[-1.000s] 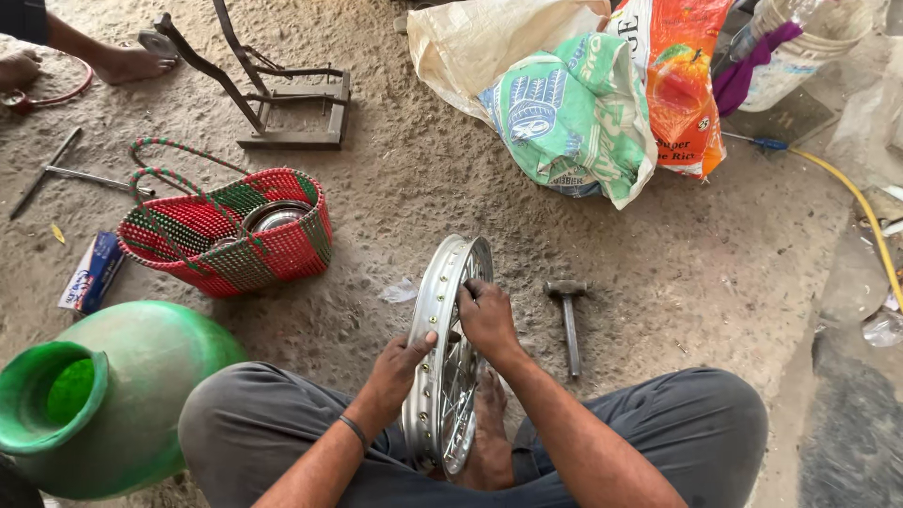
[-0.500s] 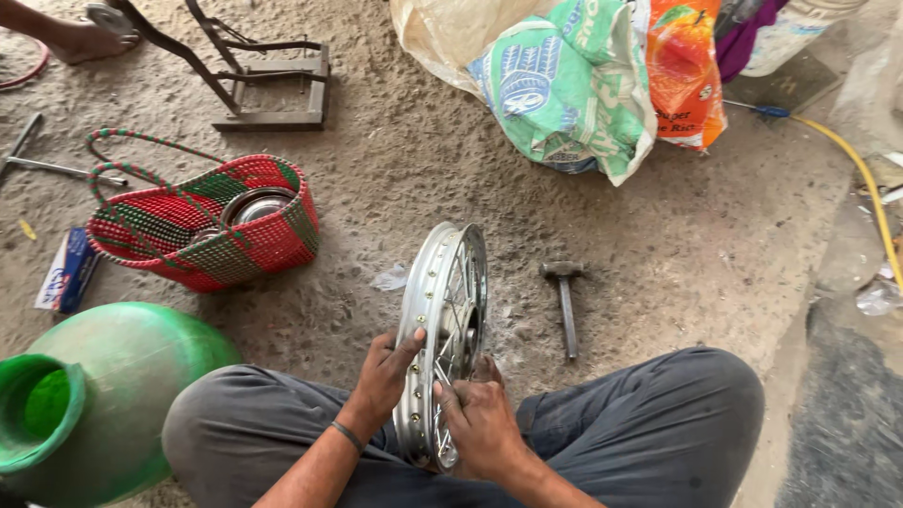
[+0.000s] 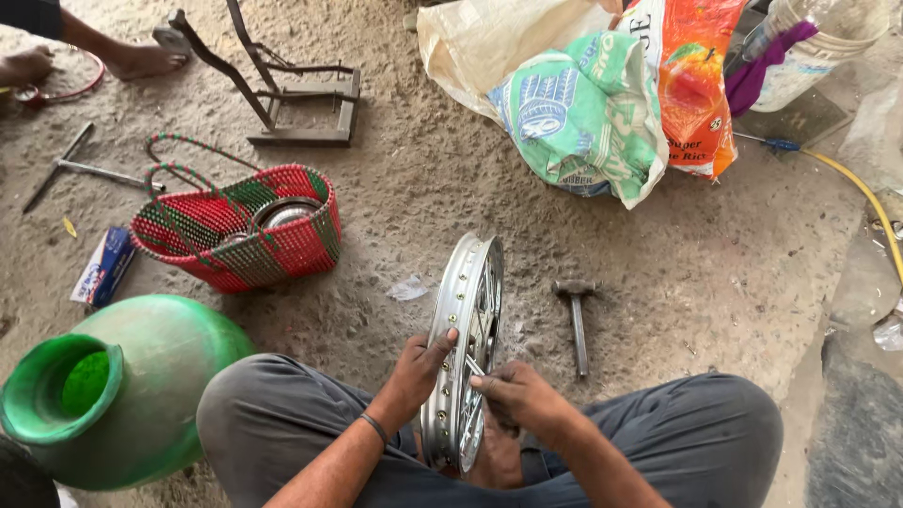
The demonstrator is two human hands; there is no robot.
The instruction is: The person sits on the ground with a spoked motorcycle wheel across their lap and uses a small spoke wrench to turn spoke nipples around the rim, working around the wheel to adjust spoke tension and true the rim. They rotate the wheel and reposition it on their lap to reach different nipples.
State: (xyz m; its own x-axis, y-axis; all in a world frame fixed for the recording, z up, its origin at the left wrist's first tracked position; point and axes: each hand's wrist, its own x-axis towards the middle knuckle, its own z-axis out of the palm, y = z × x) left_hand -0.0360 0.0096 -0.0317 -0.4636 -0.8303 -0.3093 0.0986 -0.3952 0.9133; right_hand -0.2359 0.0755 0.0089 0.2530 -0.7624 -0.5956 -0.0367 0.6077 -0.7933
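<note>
Between the knees — left hand (image 3: 414, 374) gripping wheel rim (image 3: 463, 310), right hand (image 3: 522, 397) pinching spoke (image 3: 475, 365)

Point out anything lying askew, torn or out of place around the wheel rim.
Little stands out. A crumpled scrap of paper or plastic lies loose on the dirt left of the wheel rim, and a small blue box lies tipped on the ground beside the woven basket. The hammer lies flat, apart from the rim.

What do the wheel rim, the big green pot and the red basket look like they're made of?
Wheel rim, gripped by the left hand: bright metal, probably chromed or polished steel, judging by its silvery shine.
Green pot: likely moulded plastic, smooth with a soft gloss.
Red basket: woven plastic strips, apparently; red and green plaiting shows.
</note>
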